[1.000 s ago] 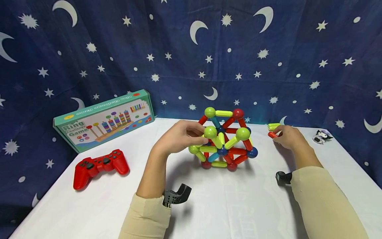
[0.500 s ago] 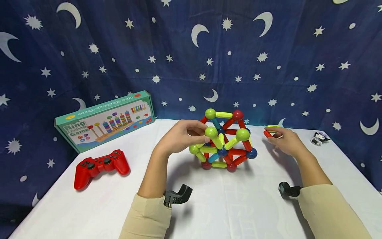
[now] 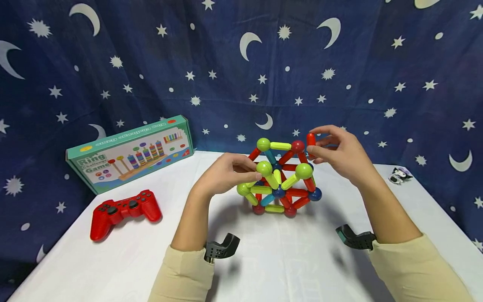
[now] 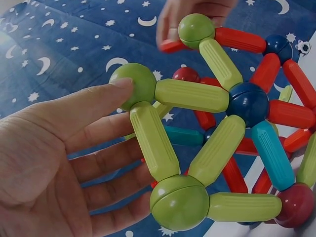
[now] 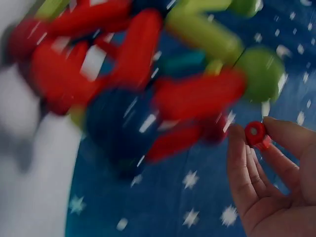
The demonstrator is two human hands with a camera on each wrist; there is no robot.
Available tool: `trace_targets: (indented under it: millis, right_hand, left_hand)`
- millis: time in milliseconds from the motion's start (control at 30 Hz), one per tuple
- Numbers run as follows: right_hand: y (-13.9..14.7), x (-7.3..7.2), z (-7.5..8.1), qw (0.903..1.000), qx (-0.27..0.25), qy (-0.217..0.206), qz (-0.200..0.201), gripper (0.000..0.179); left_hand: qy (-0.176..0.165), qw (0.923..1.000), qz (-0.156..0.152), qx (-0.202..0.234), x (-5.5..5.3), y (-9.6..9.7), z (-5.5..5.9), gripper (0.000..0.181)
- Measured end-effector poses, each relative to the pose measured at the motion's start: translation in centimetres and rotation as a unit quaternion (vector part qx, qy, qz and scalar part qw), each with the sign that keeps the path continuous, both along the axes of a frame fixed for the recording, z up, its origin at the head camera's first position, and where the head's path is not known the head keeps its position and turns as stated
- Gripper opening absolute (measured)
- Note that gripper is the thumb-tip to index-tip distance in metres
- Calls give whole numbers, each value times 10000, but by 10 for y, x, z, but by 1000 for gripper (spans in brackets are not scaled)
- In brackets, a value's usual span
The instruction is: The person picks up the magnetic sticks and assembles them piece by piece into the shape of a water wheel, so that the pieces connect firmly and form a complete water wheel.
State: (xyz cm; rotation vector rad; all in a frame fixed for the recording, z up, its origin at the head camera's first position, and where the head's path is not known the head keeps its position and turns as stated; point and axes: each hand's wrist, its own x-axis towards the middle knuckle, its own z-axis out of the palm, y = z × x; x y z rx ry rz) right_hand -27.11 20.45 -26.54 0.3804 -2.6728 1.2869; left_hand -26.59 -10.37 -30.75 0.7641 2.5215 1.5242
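A ball-and-stick magnetic structure (image 3: pixel 278 192) of green, red and blue balls joined by coloured sticks stands on the table. My left hand (image 3: pixel 222 176) holds its left side. In the left wrist view the thumb lies on a green ball (image 4: pixel 142 81), with the fingers behind the frame. My right hand (image 3: pixel 343 155) pinches a red magnetic stick (image 3: pixel 311 144), roughly upright, by the structure's upper right, close to a dark red ball (image 3: pixel 297 146). The right wrist view shows that stick's round end (image 5: pixel 255 131) between thumb and finger; the structure is blurred there.
A red game controller (image 3: pixel 126 213) lies at the left on the white table (image 3: pixel 279 260). Behind it stands a Ring Challenge Game box (image 3: pixel 130 153). A small black-and-white figure (image 3: pixel 400 175) sits at the far right. A dark blue starry cloth (image 3: pixel 211 50) hangs behind.
My right hand has lifted the red stick from the table's right side and brought it up and left to the structure. My left hand has stayed in place on the structure.
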Motion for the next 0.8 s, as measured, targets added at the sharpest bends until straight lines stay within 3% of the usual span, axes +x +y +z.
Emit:
trace_targets:
  millis: [200,400,800]
  right_hand:
    - [-41,4,16,9985,86,-481,233,48]
    - [-72,0,22,9942,-176,-980,413,45]
    - [-94,-7,25,9860,-105,-1661,59,45]
  left_hand:
    - [-19,10000,12,-12,1,0,1,21]
    - [12,10000,-6,56,2,-1,1,20]
    - [-12,10000,-5,64,1,-1,0,20]
